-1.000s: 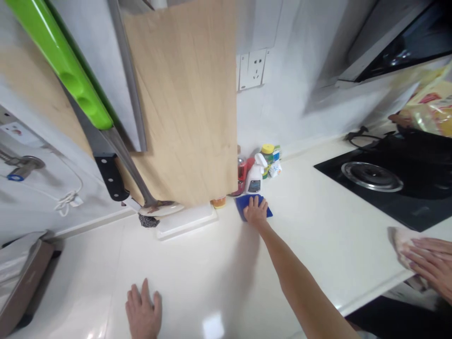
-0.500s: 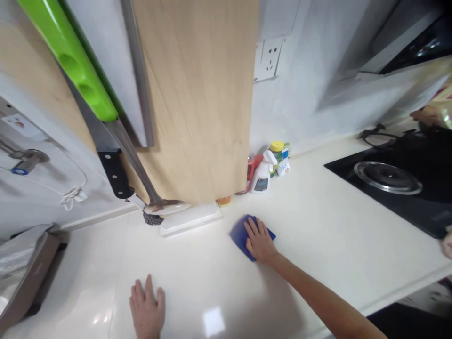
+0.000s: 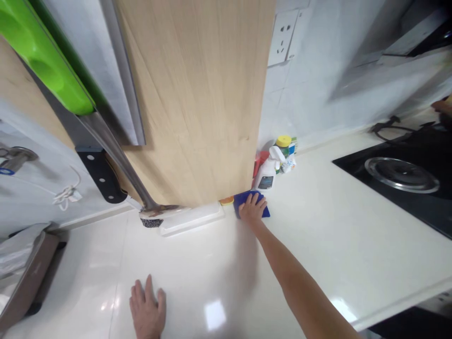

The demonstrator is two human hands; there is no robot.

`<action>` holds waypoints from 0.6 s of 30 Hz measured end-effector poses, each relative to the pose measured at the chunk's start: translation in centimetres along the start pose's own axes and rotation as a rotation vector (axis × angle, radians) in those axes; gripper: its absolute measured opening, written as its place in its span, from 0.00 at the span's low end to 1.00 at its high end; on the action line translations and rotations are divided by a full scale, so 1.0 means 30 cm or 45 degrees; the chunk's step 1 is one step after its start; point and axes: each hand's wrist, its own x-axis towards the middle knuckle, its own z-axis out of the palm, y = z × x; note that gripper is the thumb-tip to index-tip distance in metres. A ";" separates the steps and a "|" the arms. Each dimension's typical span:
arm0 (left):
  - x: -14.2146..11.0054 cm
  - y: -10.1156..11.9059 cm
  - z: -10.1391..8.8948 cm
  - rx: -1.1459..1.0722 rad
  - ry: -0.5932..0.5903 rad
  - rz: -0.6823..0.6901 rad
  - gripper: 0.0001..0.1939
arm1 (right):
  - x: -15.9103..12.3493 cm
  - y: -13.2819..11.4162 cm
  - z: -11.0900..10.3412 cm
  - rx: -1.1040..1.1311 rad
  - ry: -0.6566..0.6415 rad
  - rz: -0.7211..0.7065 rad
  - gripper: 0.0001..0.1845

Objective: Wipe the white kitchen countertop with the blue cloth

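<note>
On the pale counter [image 3: 190, 268], close by the spray bottle [image 3: 267, 174], lies the blue cloth [image 3: 240, 198], with the person's right hand [image 3: 252, 208] flat on top of it. The fingers are slightly spread and laid over the fabric rather than pinching it, a hold that probably shares the pressure across the cloth and lets hand and cloth slide as one. The left hand [image 3: 147, 308] rests on the counter nearer the body, palm down, fingers loosely parted and holding nothing; it looks placed there as a prop while the right arm reaches out.

The spray bottle and the yellow-lidded container [image 3: 283, 141] stand together near the wall, perhaps to leave the working surface free. A wooden panel [image 3: 197, 103] fills the upper middle, with the green handle [image 3: 52, 70] of a utensil and a black knife handle [image 3: 101, 179] before it; what supports them is hard to tell from this angle.

The panel's lower edge comes near the cloth, and the white tray [image 3: 192, 220] sits to the left, so the far side is tight. Rightward, open counter runs to the black stove [image 3: 395, 188]. Toward the body, there is wide room between the two hands, and the counter's front edge [image 3: 406, 302] slants away at lower right, well apart from the cloth.
</note>
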 end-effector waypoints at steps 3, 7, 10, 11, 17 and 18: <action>0.000 0.000 0.003 -0.008 0.013 0.004 0.32 | 0.010 -0.007 -0.008 0.035 0.004 -0.014 0.39; 0.000 -0.006 0.010 -0.015 0.027 0.008 0.32 | 0.000 0.018 -0.020 0.061 0.002 -0.086 0.39; -0.001 -0.006 0.011 -0.010 0.031 0.002 0.32 | -0.033 0.061 -0.031 0.043 0.004 -0.206 0.38; -0.001 -0.005 0.010 -0.007 0.032 0.001 0.32 | -0.052 0.079 -0.037 0.033 0.012 -0.249 0.37; -0.010 0.017 0.000 -0.016 0.075 0.045 0.32 | -0.239 0.210 -0.088 -0.042 0.024 -0.355 0.35; -0.011 0.020 -0.002 -0.025 0.079 0.048 0.32 | -0.277 0.235 -0.095 -0.053 0.020 -0.359 0.35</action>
